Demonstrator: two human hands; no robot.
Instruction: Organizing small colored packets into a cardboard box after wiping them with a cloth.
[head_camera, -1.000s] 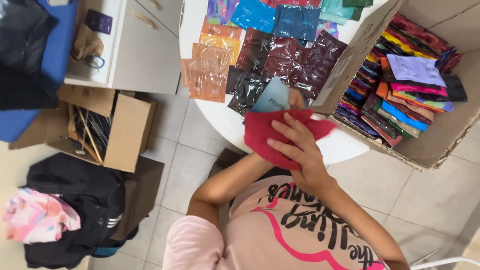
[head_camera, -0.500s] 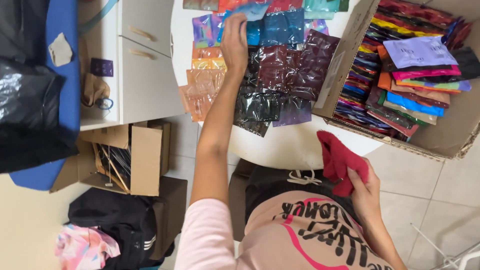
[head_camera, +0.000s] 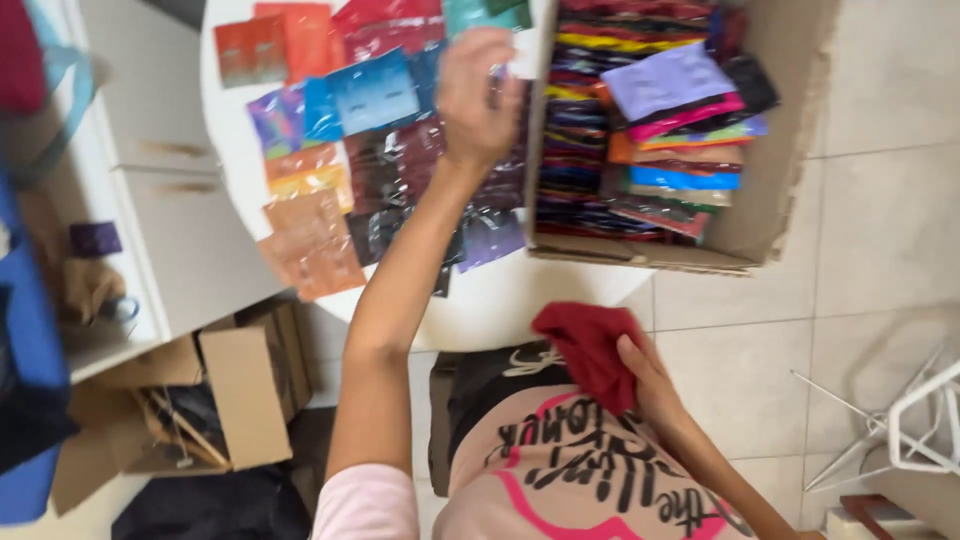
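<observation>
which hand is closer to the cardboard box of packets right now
Left. The left hand is raised over the table right beside the box wall. The right hand is low near the body, holding a red cloth, apart from the box.

packets (head_camera: 330, 170) on table (head_camera: 520, 300) | carton (head_camera: 770, 170) right of them | small box (head_camera: 240, 400) below-left on floor

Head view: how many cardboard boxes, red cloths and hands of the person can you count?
Cardboard boxes: 2, the packet-filled box and the open box at lower left
Red cloth: 1
Hands: 2, left hand and right hand
Total: 5
</observation>
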